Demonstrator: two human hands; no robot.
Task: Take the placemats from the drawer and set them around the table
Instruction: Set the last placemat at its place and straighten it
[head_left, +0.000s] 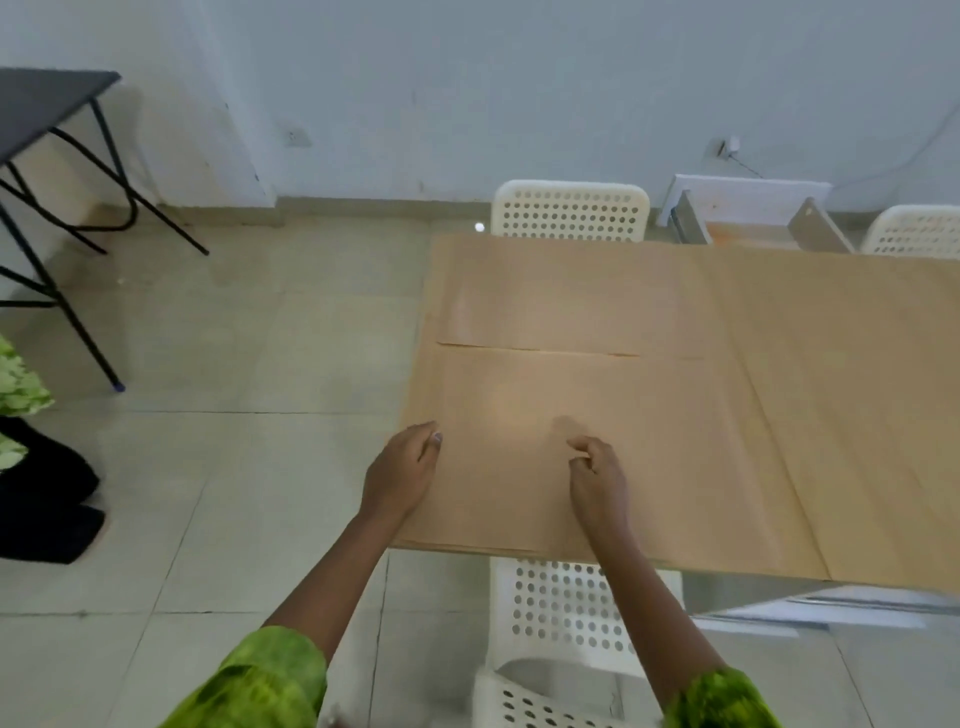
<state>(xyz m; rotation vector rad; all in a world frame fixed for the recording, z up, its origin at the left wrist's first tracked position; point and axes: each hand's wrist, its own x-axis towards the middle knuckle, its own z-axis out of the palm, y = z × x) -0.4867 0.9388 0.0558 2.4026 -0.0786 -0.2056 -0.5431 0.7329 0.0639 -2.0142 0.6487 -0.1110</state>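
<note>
Tan placemats cover the table top. One placemat (519, 395) lies at the near left corner, another placemat (561, 291) lies behind it, and a longer tan sheet (841, 374) lies to the right. My left hand (402, 475) is at the left edge of the near mat with its fingers curled; whether it grips the edge is hidden. My right hand (597, 478) hovers just above the same mat, fingers loosely curled with nothing in them, and casts a small shadow. The open drawer (748, 228) stands behind the table at the far right.
White perforated chairs stand at the near side (561, 608), the far side (571, 210) and the far right (914, 228). A black folding table (47, 109) stands at the left on the tiled floor (234, 364). A person's leg and green cloth (21, 384) show at the left edge.
</note>
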